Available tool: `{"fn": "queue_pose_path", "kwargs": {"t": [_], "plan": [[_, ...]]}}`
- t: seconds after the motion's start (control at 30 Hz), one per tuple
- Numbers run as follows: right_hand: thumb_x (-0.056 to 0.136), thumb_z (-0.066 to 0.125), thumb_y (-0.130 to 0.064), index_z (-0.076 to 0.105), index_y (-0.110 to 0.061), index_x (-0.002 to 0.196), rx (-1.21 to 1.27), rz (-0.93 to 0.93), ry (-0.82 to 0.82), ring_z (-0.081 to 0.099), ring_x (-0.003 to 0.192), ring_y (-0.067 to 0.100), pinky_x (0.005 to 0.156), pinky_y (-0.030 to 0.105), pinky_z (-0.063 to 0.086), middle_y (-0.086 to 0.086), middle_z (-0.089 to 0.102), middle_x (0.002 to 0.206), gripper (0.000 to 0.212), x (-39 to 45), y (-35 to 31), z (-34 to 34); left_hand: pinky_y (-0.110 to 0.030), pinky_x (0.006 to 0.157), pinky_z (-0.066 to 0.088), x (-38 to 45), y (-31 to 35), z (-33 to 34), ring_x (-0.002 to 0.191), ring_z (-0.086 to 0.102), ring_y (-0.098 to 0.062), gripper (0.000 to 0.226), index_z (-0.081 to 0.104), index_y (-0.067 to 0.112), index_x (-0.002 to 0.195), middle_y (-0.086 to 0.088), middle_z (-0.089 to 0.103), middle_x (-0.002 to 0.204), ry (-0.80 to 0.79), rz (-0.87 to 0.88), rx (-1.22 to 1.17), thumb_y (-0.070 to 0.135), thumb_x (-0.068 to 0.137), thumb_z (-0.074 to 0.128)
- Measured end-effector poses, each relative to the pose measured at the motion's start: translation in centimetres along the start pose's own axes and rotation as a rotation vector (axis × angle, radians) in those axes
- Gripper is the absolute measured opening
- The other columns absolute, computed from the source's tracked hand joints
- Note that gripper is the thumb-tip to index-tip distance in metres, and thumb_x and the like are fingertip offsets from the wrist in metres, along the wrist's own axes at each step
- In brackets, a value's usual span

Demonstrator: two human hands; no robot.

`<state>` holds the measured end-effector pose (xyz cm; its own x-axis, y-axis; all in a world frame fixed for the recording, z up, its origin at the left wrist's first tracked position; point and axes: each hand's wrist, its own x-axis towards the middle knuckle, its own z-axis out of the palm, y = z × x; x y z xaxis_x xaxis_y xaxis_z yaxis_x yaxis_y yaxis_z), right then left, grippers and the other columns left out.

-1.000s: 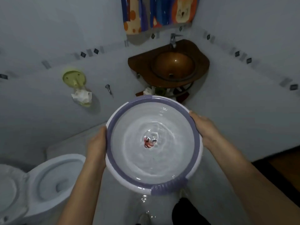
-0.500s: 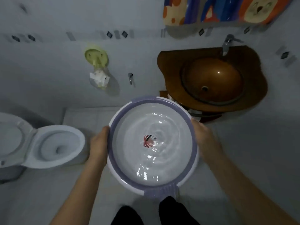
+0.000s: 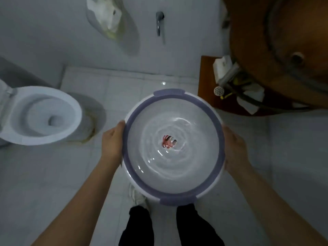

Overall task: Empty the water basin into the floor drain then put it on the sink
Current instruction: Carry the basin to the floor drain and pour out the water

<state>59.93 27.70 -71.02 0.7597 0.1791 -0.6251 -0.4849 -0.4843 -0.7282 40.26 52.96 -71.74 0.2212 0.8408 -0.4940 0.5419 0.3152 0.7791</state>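
A round white water basin (image 3: 174,181) with a purple rim hangs level over the tiled floor, rippling water inside and a red mark at its centre. My left hand (image 3: 111,141) grips its left edge and my right hand (image 3: 234,150) grips its right edge. The brown sink (image 3: 252,55) juts in at the top right, above and right of the basin. A small shiny spot (image 3: 163,83) shows on the floor just beyond the basin; I cannot tell whether it is the drain.
An open white toilet (image 3: 38,115) stands on the left. A wall tap (image 3: 159,22) and a tissue holder (image 3: 108,18) are on the far wall. Clutter sits on a brown shelf (image 3: 205,82) under the sink. My legs and a white shoe (image 3: 137,196) are below the basin.
The view has tilted down and shifted left, so the sink has slid to the top right corner and more floor shows. Both hands keep hold of the basin, water still rippling.
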Motion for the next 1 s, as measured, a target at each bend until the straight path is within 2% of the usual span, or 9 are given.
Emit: {"fn": "queue_pose_path", "kwargs": {"t": [0.17,0.23,0.33,0.43,0.57,0.63,0.77,0.9,1.0], "plan": [[0.087,0.057,-0.053,0.073,-0.03,0.065,0.031,0.031,0.051,0.069,0.071,0.016,0.07,0.033,0.055,0.001,0.073,0.077,0.035,9.3,9.1,5.6,-0.015,0.036,0.031,8.4,-9.8,4.8,0.039,0.039,-0.002,0.044,0.044,0.025,0.047,0.008,0.044,0.046,0.013,-0.027,0.009,0.044,0.085,0.054],[0.085,0.058,-0.055,0.076,-0.026,0.072,0.04,0.054,0.06,0.069,0.077,0.021,0.076,0.037,0.055,0.0,0.073,0.078,0.036,13.4,13.8,7.8,-0.016,0.037,0.032,11.9,-14.5,6.9,0.041,0.039,-0.004,0.046,0.044,0.025,0.045,0.006,0.044,0.047,0.009,-0.04,0.032,0.045,0.085,0.055],[0.086,0.059,-0.053,0.078,-0.021,0.082,0.065,0.052,0.06,0.07,0.079,0.021,0.078,0.036,0.055,0.001,0.075,0.081,0.038,19.3,20.1,10.8,-0.02,0.042,0.038,17.1,-21.5,10.1,0.045,0.044,-0.008,0.041,0.054,0.021,0.055,0.0,0.049,0.053,-0.017,-0.015,0.057,0.049,0.086,0.053],[0.088,0.058,-0.053,0.076,-0.022,0.087,0.093,0.021,0.047,0.07,0.089,0.024,0.089,0.043,0.055,0.011,0.075,0.101,0.036,24.3,24.7,13.1,-0.022,0.043,0.042,21.3,-27.1,13.0,0.05,0.049,-0.012,0.044,0.063,0.012,0.073,-0.006,0.054,0.062,-0.022,-0.009,0.081,0.052,0.086,0.05],[0.093,0.056,-0.05,0.073,-0.024,0.092,0.099,-0.025,0.002,0.069,0.099,0.028,0.095,0.043,0.053,0.011,0.073,0.106,0.031,30.6,30.6,15.6,-0.02,0.043,0.04,25.8,-34.4,16.7,0.046,0.044,-0.008,0.042,0.055,0.018,0.062,0.002,0.048,0.054,-0.021,0.037,0.083,0.05,0.088,0.048],[0.094,0.056,-0.047,0.073,-0.022,0.089,0.103,-0.029,-0.014,0.069,0.095,0.026,0.093,0.043,0.053,0.01,0.074,0.102,0.031,32.8,32.9,16.2,-0.019,0.042,0.043,27.5,-36.7,18.1,0.046,0.047,-0.007,0.043,0.058,0.018,0.063,0.002,0.052,0.054,-0.021,0.057,0.101,0.049,0.09,0.046],[0.094,0.056,-0.05,0.073,-0.03,0.081,0.106,-0.101,-0.008,0.071,0.075,0.014,0.07,0.029,0.055,-0.008,0.076,0.075,0.029,37.9,36.2,17.1,-0.019,0.043,0.043,31.6,-40.0,21.5,0.045,0.047,-0.007,0.043,0.058,0.017,0.065,0.002,0.052,0.055,-0.039,0.124,0.081,0.046,0.093,0.045],[0.093,0.056,-0.05,0.072,-0.027,0.086,0.076,-0.146,-0.008,0.069,0.083,0.021,0.081,0.036,0.055,-0.001,0.076,0.082,0.03,41.2,36.8,17.2,-0.017,0.038,0.042,34.1,-41.4,23.4,0.041,0.052,-0.005,0.046,0.057,0.018,0.062,0.006,0.055,0.048,-0.061,0.169,0.082,0.046,0.095,0.043],[0.094,0.053,-0.052,0.07,-0.025,0.091,0.053,-0.164,0.005,0.069,0.087,0.022,0.079,0.035,0.055,0.003,0.073,0.095,0.032,42.5,36.3,17.6,-0.017,0.039,0.045,36.0,-40.4,24.4,0.052,0.057,-0.015,0.046,0.06,0.013,0.069,-0.004,0.062,0.061,-0.072,0.235,0.127,0.044,0.096,0.04]]}}
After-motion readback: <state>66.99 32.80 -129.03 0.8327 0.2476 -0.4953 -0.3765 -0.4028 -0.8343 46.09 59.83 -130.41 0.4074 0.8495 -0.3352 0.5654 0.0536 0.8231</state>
